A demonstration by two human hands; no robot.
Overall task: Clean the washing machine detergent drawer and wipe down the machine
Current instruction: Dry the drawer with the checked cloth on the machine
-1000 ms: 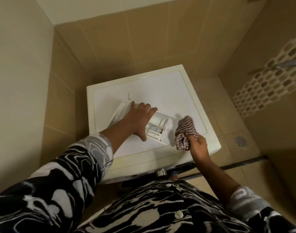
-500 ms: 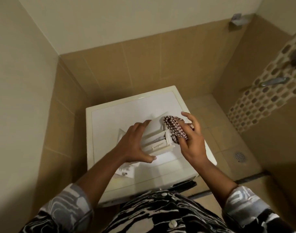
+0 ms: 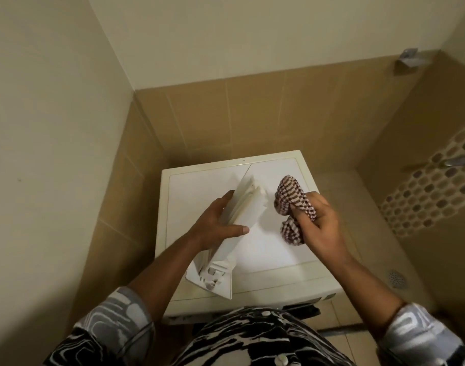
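Observation:
A white washing machine (image 3: 284,262) stands in a tiled corner, seen from above. My left hand (image 3: 217,225) grips the white detergent drawer (image 3: 245,207), tipped up on its side above the machine's top, its front panel low near me. My right hand (image 3: 317,223) holds a bunched red-and-white checked cloth (image 3: 289,199) just right of the drawer, a small gap between them. The dark empty drawer slot (image 3: 305,307) shows at the machine's front edge.
Tan tiled walls close in behind and to the left of the machine. To the right lies a tiled floor with a round drain (image 3: 397,279). A patterned mosaic strip with a metal tap (image 3: 461,161) runs along the right wall.
My left hand has lifted the drawer off the machine's top and turned it onto its side. My right hand brought the cloth in to the drawer, and now holds it just beside it.

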